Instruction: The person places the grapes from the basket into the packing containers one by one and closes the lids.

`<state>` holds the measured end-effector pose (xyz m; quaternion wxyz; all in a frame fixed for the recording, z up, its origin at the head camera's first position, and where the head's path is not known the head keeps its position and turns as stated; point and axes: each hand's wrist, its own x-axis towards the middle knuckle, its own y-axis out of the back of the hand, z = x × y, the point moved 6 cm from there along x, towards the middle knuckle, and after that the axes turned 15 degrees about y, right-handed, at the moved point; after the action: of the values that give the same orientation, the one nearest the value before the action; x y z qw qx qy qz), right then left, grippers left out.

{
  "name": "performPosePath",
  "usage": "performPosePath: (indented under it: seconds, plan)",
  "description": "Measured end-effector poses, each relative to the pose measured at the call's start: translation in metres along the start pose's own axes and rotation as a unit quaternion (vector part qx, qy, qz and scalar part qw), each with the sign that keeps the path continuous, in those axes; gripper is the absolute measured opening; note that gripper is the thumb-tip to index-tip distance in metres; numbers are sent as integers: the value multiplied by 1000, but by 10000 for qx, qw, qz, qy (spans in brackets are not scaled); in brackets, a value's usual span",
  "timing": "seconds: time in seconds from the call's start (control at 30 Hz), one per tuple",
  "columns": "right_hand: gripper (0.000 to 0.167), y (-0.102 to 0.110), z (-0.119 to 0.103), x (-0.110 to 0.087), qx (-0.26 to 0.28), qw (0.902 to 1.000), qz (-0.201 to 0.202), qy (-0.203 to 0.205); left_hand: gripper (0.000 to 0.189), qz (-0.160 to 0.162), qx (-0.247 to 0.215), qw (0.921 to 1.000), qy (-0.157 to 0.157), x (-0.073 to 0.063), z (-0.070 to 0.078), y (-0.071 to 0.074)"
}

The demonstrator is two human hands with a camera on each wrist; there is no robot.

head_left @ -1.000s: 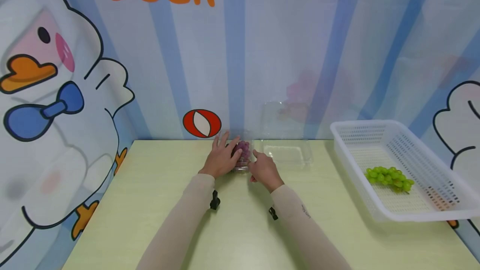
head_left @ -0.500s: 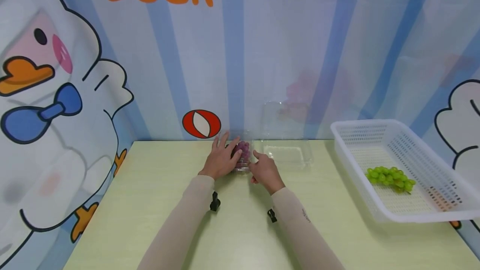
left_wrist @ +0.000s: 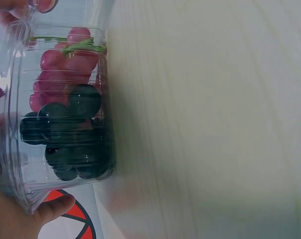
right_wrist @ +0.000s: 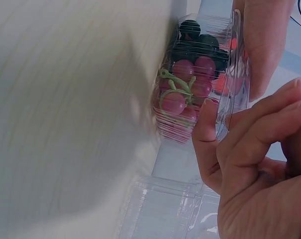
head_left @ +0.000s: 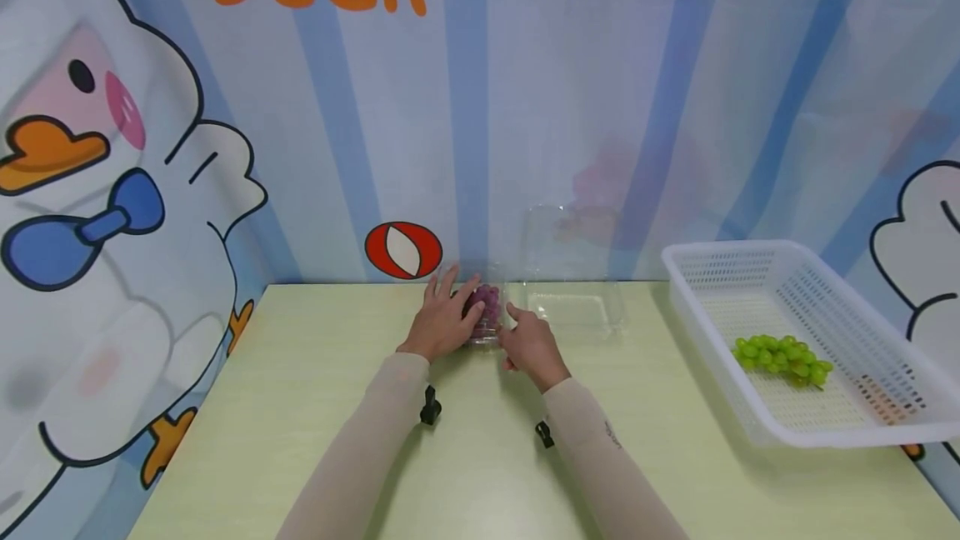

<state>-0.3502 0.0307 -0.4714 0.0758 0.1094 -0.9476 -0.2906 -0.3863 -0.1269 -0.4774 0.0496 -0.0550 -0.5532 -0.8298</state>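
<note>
A clear plastic clamshell box (left_wrist: 21, 164) stands at the table's back edge, its lid down over the base. Pink-red grapes (left_wrist: 53, 59) and dark grapes (left_wrist: 56, 119) show through its wall, with a green stem among the red ones. My left hand (head_left: 442, 319) lies across the lid from the left with its fingers spread. At the box's near right corner, my right hand (head_left: 528, 344) pinches the rim. In the right wrist view, one fingertip (right_wrist: 206, 112) touches the wall below the rim, while other fingers curl on the lid side.
A second clear clamshell box (head_left: 573, 307) stands open just right of my right hand, its lid upright against the striped curtain (head_left: 517, 107). Farther right, a white perforated basket (head_left: 697, 307) holds a bunch of green grapes (head_left: 783, 358). The pale table (head_left: 480, 457) stretches toward me.
Both hands keep almost the same place on the box. My right hand shifts very slightly at the corner. The basket, its green grapes and the open box stay put.
</note>
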Motion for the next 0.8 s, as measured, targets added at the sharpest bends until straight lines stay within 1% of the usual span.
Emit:
performPosePath:
  seconds: [0.37, 0.57, 0.8]
  plan:
    - [60, 0, 0, -1, -54, 9999, -101, 18, 57, 59, 8, 10000, 59, -1, 1, -1]
    - [60, 0, 0, -1, -42, 9999, -92, -34, 57, 3, -5, 9999, 124, -1, 1, -1]
    - [60, 0, 0, 0, -133, 9999, -78, 15, 58, -26, 79, 9999, 116, 1, 0, -1]
